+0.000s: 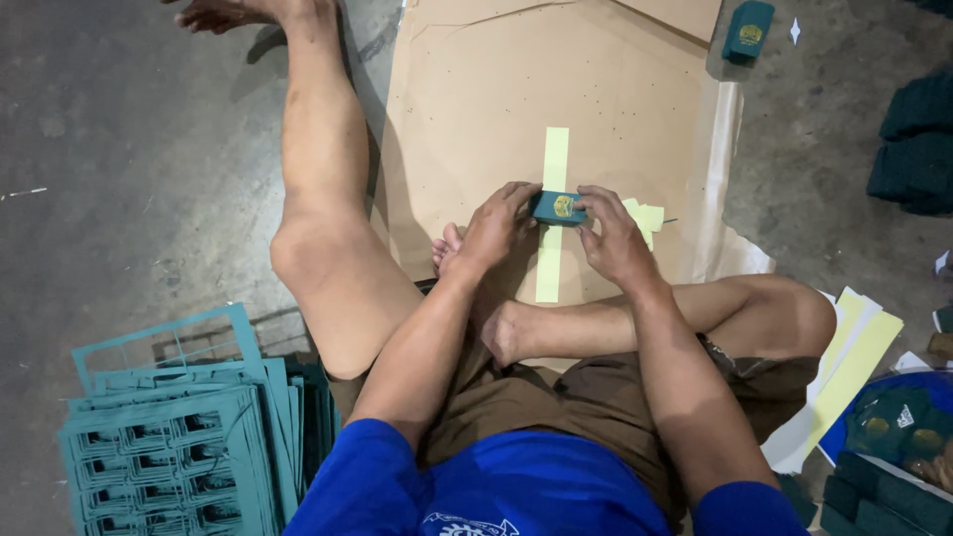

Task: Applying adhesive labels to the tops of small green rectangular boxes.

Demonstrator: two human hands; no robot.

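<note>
Nearest the camera, at the lower left, lies a stack of teal punched-out card frames (174, 437) on the concrete floor (119, 149) — their cut-outs are gone, so that stock looks used up. At the lower right sit a pile of teal pieces (879, 501) and some pale yellow strips (852, 362) beside the person's knee.

Further out, over the folded legs, both hands meet on a small teal box (557, 207) with a gold emblem. The left hand (493, 230) is closed on its left end, fingers curled over the top; the right hand (608, 230) pinches its right end with fingertips. The box is held just above a brown paper sheet (496, 109), over a long yellow strip (552, 213) lying on it, with a few yellow scraps (647, 216) just beside.

Judging by this, one box is in the making, not yet set down. Farther off, a finished-looking teal box (748, 30) rests near the sheet's top edge, and dark teal stacks (918, 144) stand at the right.
</note>
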